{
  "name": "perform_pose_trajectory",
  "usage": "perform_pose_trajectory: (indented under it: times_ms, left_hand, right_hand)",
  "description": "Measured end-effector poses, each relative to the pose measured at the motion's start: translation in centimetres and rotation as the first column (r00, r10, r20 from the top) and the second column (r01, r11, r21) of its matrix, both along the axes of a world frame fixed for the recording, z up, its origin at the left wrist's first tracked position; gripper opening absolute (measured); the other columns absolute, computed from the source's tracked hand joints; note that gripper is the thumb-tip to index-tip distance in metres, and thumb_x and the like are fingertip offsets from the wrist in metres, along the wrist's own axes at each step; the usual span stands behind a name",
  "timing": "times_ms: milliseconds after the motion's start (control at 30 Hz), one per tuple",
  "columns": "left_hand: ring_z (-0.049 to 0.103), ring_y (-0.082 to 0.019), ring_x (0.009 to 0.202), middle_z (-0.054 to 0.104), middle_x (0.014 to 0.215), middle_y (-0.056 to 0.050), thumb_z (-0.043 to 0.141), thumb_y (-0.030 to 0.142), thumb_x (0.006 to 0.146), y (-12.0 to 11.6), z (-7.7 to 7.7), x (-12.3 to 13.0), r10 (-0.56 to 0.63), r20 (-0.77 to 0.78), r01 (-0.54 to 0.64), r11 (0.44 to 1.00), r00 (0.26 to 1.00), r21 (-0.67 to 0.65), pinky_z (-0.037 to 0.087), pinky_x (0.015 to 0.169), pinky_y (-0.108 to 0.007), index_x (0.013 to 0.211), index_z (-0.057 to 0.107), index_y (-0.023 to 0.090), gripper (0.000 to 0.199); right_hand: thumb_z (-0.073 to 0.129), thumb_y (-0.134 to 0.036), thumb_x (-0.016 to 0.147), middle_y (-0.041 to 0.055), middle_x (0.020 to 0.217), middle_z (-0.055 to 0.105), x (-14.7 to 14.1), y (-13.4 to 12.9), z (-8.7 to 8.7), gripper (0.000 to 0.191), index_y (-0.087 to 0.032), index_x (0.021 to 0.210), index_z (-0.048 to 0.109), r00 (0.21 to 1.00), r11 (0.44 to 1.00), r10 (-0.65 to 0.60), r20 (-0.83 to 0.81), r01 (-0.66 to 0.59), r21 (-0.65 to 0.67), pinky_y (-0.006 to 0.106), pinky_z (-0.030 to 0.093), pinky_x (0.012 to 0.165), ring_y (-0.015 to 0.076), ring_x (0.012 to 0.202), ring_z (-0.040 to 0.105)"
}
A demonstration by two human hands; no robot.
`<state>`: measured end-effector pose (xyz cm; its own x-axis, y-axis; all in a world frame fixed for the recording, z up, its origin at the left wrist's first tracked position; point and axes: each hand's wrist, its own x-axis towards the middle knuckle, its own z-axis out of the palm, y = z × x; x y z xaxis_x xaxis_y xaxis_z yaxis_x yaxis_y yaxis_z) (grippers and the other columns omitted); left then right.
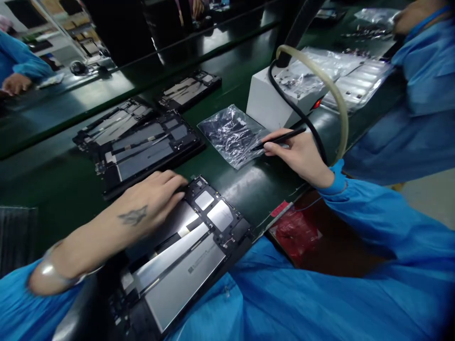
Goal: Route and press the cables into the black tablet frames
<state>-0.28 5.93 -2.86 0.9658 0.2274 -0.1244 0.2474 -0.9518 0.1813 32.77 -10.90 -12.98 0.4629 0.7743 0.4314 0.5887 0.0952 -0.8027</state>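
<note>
Battery print (203, 259) too small to read, left grip (159, 196) blurred, co-worker's sleeve (432, 76) cut off

Glossy dark green bench (256, 194), stretching aslant toward the far right, with whitish light mirrored in soft patches on top. Beyond, a parallel far strip (95, 97) of the same green, also shining. At the far left, a tall black panel (117, 28), a slanting pale post (60, 26) and, behind, blurred tan and white clutter, too indistinct to name. At the right, below the bench edge, pale grey floor (439, 199), dimly lit.
</note>
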Motion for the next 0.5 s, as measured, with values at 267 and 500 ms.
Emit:
perform_pose_trajectory:
  times_ms: [267, 500]
  left_hand:
    - [0.045, -0.030, 0.144, 0.033, 0.161, -0.018, 0.034, 0.023, 0.109, -1.9, -3.0, 9.4, -0.278, 0.085, 0.281, 0.959, 0.957, -0.027, 0.046, 0.115, -0.050, 0.160, 0.032, 0.023, 0.051]
    - [0.058, -0.028, 0.126, 0.046, 0.149, -0.018, 0.037, 0.021, 0.106, -2.3, -2.7, 10.9, -0.237, -0.024, 0.237, 0.971, 0.971, 0.004, 0.053, 0.105, -0.045, 0.159, 0.034, 0.019, 0.053]
  right_hand:
    - [0.072, -0.042, 0.095, 0.0049, 0.100, 0.075, -0.8, 0.3, 0.6, 0.023, -0.020, 0.102, 0.076, 0.994, 1.000, 0.021, 0.106, -0.021, -0.005, 0.028, 0.057, 0.066, 0.0222, 0.094, 0.072]
    - [0.070, -0.038, 0.096, 0.0043, 0.104, 0.076, -1.2, 0.4, 0.8, 0.020, -0.021, 0.104, 0.077, 0.986, 0.999, 0.036, 0.163, -0.034, -0.015, 0.033, 0.058, 0.076, 0.0225, 0.096, 0.072]
